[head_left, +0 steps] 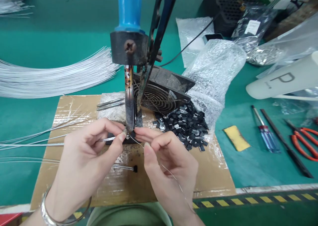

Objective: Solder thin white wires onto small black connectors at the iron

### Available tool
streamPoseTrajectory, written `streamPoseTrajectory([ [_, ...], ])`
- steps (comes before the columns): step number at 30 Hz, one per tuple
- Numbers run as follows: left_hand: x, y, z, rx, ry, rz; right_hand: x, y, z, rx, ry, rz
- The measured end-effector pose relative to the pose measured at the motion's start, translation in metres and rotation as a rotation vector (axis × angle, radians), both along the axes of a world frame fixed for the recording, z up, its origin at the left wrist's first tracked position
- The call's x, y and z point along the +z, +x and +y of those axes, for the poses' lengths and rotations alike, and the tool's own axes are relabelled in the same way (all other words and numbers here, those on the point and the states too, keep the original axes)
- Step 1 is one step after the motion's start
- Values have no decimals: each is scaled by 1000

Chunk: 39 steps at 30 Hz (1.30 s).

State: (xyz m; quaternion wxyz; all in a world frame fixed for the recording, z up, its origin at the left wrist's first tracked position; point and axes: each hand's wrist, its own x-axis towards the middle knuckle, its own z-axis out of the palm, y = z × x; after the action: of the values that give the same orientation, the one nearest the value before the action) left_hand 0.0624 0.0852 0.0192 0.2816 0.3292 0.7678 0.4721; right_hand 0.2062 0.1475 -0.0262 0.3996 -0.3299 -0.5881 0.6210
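Note:
A soldering iron (129, 97) with a blue handle is clamped upright in a black stand, tip down. Right below the tip, my left hand (91, 150) pinches the end of a thin white wire (108, 139); any small part at its end is hidden by fingertips and tip. My right hand (171, 166) pinches a thin strand of solder wire (177, 183), which runs up to the iron's tip and trails down past my wrist. Under my hands lies brown cardboard (139, 186). A wire with a black connector (134, 168) on its end rests there.
A pile of small black connectors (186, 125) lies right of a dusty fan (161, 97). A bundle of white wires (54, 78) stretches left. Bubble wrap (213, 73), a yellow sponge (237, 138), a screwdriver (267, 133) and red-handled pliers (305, 140) occupy the right side.

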Motion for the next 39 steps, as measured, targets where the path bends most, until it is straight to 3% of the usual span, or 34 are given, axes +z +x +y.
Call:
streamPoseTrajectory([
  [29, -1, 1, 0, 19, -4, -9, 3, 3, 2, 34, -10, -23],
  [39, -3, 0, 1, 13, 2, -11, 1, 2, 1, 11, 55, -57],
])
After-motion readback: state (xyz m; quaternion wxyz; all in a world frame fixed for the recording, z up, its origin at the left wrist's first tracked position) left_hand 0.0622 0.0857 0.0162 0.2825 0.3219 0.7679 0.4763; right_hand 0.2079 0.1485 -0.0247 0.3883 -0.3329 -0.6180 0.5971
